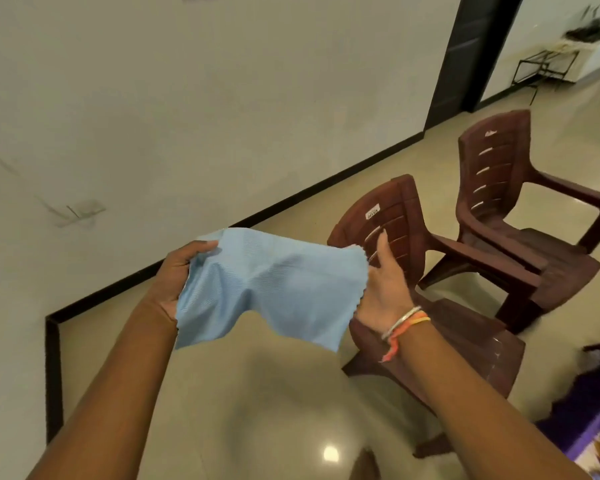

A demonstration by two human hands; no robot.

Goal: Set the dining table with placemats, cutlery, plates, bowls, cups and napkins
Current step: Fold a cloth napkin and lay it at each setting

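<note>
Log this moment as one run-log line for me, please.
left hand: grips blue cloth, left edge | right hand: holds right edge | cloth: spread in air, sagging | behind: near chair, far chair

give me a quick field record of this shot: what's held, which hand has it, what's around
held item: light blue napkin
napkin state: in the air, spread between both hands, sagging in the middle
left hand: grips the napkin's left edge, fingers curled round it
right hand: holds the napkin's right edge, one finger pointing up
wrist bands: on the right wrist
near chair: brown plastic, behind the right hand
far chair: brown plastic, beyond the near chair
floor: glossy beige tiles
</note>
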